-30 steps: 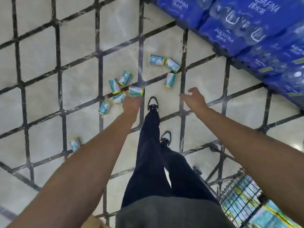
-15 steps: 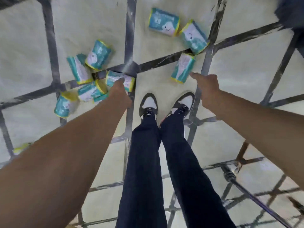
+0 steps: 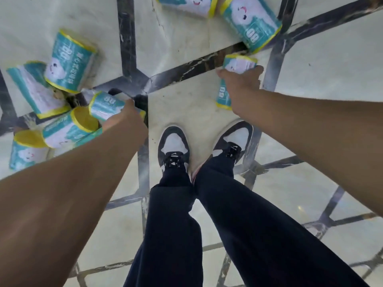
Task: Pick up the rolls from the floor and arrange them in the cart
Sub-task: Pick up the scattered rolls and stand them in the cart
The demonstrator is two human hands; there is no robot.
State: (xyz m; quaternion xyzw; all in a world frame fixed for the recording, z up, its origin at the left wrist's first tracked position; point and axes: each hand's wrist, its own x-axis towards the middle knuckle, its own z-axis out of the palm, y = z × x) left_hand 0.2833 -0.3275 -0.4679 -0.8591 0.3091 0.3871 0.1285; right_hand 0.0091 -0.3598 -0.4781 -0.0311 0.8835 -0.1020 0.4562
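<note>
Teal-and-yellow wrapped rolls are lying scattered on the pale tiled floor (image 3: 186,104), and the right hand (image 3: 241,85) is curling its fingers round one roll (image 3: 234,79) on the right while the left hand (image 3: 126,119) is closing on another (image 3: 105,105) beside the left cluster (image 3: 62,96). They are probably light, soft and slick-skinned, so gripping around the middle should be safest. Two more rolls (image 3: 248,21) are waiting farther off, and the cart is not showing.
</note>
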